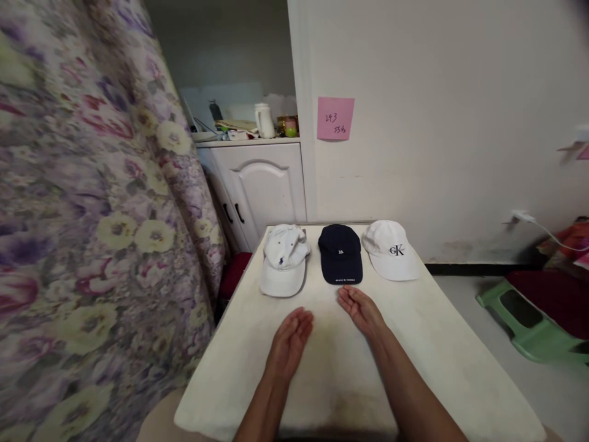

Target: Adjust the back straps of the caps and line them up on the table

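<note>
Three baseball caps, [285, 260] [341, 253] [391, 250] light and probably soft in the crown, lie near the tabletop's [414, 344] far edge, best taken by their stiffer brims; each empty hand's [289, 341] [362, 309] grip is released.

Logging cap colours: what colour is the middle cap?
The middle cap is dark navy blue, seen in the head view.

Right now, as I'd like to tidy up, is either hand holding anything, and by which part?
Nothing is held; the left hand and right hand are open and empty over the table.
</note>
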Demonstrator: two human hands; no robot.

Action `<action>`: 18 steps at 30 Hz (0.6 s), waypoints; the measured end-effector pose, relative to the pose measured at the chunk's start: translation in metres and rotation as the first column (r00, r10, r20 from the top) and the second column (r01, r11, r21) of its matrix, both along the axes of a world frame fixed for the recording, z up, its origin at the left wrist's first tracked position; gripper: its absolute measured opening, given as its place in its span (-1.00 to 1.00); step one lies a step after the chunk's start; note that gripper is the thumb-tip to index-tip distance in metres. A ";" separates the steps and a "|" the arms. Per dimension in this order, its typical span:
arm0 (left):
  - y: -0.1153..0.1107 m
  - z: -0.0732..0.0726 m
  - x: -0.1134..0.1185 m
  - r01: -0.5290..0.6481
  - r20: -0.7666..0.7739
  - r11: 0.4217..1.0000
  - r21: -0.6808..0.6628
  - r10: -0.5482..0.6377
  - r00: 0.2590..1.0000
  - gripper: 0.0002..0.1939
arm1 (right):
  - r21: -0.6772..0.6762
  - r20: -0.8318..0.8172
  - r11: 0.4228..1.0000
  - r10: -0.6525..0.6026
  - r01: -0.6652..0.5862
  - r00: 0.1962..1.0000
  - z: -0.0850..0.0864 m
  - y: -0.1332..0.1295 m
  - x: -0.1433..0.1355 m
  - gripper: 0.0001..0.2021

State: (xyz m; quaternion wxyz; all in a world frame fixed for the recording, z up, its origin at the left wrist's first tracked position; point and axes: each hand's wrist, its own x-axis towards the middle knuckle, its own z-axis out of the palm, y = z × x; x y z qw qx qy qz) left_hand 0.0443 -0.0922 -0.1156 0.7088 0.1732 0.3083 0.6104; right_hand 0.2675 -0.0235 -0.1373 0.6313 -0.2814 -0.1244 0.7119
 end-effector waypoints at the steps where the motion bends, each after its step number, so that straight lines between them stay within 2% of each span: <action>1: 0.003 0.000 -0.006 -0.070 0.005 0.997 0.012 0.070 0.998 -0.76 | 0.005 0.000 1.000 0.007 -0.007 1.000 0.000 0.000 0.000 -0.88; 4: 0.016 0.000 -0.025 -0.252 0.013 0.967 0.029 0.252 0.968 -0.76 | 0.010 0.001 1.000 0.021 -0.021 1.000 0.000 0.002 0.001 -0.89; 6: 0.024 0.001 -0.032 -0.307 0.009 0.951 0.021 0.307 0.952 -0.76 | 0.010 0.002 1.000 0.021 -0.021 1.000 0.000 0.002 0.001 -0.89; 11: 0.036 0.003 -0.032 -0.305 -0.002 0.952 0.006 0.305 0.952 -0.76 | 0.010 0.010 1.000 0.023 -0.023 1.000 0.000 0.003 0.001 -0.88; 18: 0.036 0.003 -0.028 -0.321 -0.035 0.946 0.044 0.323 0.946 -0.75 | 0.001 0.022 0.999 0.037 -0.037 0.999 0.000 0.006 0.002 -0.88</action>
